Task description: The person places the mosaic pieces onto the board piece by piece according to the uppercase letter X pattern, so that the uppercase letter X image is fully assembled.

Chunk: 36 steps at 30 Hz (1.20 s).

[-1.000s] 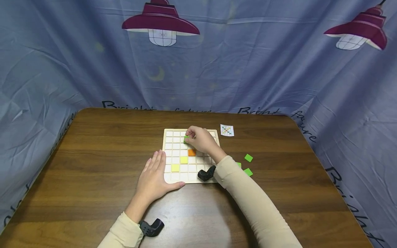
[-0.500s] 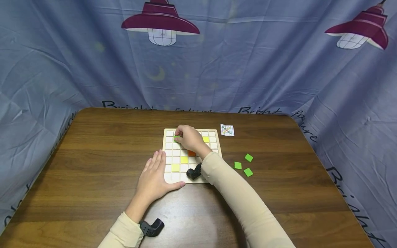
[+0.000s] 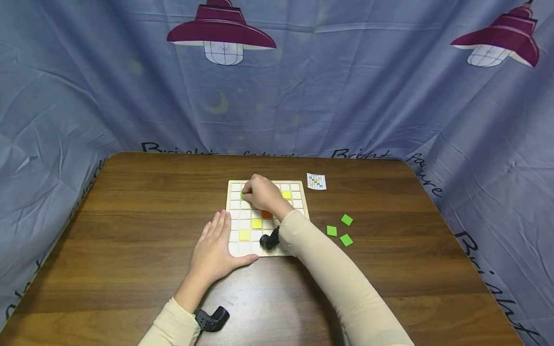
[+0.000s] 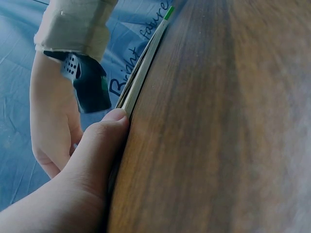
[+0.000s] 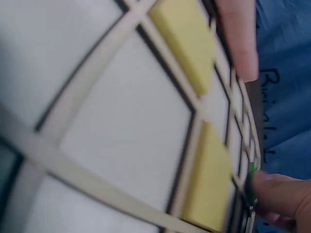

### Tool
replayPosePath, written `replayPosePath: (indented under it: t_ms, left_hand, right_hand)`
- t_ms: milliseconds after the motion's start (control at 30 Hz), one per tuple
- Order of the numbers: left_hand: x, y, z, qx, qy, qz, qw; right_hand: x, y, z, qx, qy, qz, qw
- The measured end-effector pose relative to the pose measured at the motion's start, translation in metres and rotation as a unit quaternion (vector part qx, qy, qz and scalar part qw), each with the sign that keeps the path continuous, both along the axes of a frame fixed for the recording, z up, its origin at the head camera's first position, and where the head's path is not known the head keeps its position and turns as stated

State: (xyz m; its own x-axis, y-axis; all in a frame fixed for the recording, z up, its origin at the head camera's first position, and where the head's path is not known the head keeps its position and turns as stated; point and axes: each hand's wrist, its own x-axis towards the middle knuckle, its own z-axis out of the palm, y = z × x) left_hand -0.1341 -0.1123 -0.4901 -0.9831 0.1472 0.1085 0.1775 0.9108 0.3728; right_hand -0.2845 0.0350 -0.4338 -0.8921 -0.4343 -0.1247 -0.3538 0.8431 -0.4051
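A pale wooden grid board [image 3: 234, 249] with white cells lies on the table. My right hand [image 3: 263, 193] pinches a green square tile [image 3: 243, 196] at a cell near the board's back left; the fingers cover most of it. In the right wrist view, the fingertips hold that green tile [image 5: 251, 183] against the grid. My left hand [image 3: 213, 252] rests flat with its fingers along the board's left edge and its thumb at the front edge. On the board sit yellow tiles [image 3: 245, 235] and an orange tile [image 3: 267, 215], partly hidden by the right wrist.
Several loose green tiles [image 3: 331, 231] lie on the table right of the board. Behind them, near the board's back right corner, is a small printed pattern card [image 3: 316, 181]. A blue curtain [image 3: 368, 96] hangs behind the table. Each wrist wears a black device [image 3: 212, 319].
My right hand has moved left across the board with the green tile, then stayed almost still. A yellow tile at the back right has come into view. The left hand has not moved.
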Motion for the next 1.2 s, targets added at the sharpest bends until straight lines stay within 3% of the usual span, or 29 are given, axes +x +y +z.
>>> replayPosePath:
  t_ms: [267, 533, 767, 900, 1033, 1200]
  left_hand:
    - [0.0, 0.001, -0.001, 0.004, -0.002, 0.0, 1.0]
    - [0.0, 0.0, -0.001, -0.001, 0.002, 0.001, 1.0]
    - [0.0, 0.002, -0.001, 0.002, 0.003, -0.003, 1.0]
    - [0.0, 0.002, 0.0, -0.002, 0.0, -0.003, 1.0]
    - [0.0, 0.002, 0.001, -0.003, -0.003, -0.002, 1.0]
    - [0.0, 0.002, 0.002, 0.0, -0.007, -0.002, 1.0]
  right_hand:
    - [0.01, 0.031, 0.018, -0.027, -0.004, 0.033, 0.9991]
    - [0.029, 0.105, 0.032, -0.072, 0.007, 0.012, 0.9973]
    - [0.051, 0.197, 0.019, -0.065, 0.039, -0.045, 0.9961]
    - [0.062, 0.242, 0.008, -0.049, 0.032, -0.091, 0.9941]
    - [0.069, 0.265, -0.002, -0.037, 0.017, -0.116, 0.9924]
    - [0.073, 0.271, -0.011, -0.036, 0.021, -0.121, 0.9917]
